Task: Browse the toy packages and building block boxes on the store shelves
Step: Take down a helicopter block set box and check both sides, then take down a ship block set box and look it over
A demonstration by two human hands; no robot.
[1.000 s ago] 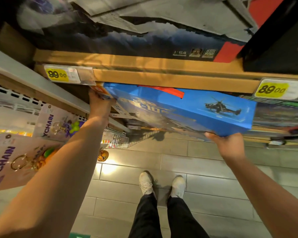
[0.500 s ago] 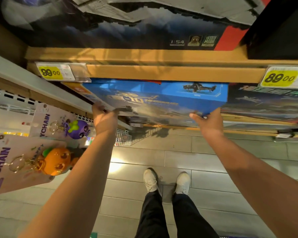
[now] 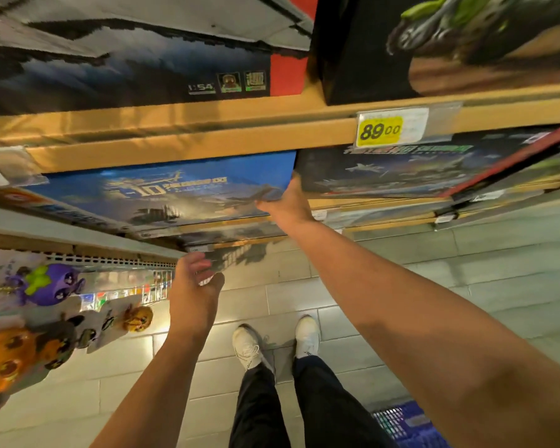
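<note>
Fingers of the right hand (image 3: pixel 286 202) press the blue box (image 3: pixel 175 192) on the shelf; left hand (image 3: pixel 194 286) hangs loosely curled, holding nothing.

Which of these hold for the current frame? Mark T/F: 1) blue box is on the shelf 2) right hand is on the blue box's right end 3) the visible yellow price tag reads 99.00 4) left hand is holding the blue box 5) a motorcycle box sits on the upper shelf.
1) blue box on shelf: true.
2) right hand at its right end: true.
3) False: yellow price tag reads 89.00.
4) False: left hand is below it, apart.
5) motorcycle box on upper shelf: true.
</note>
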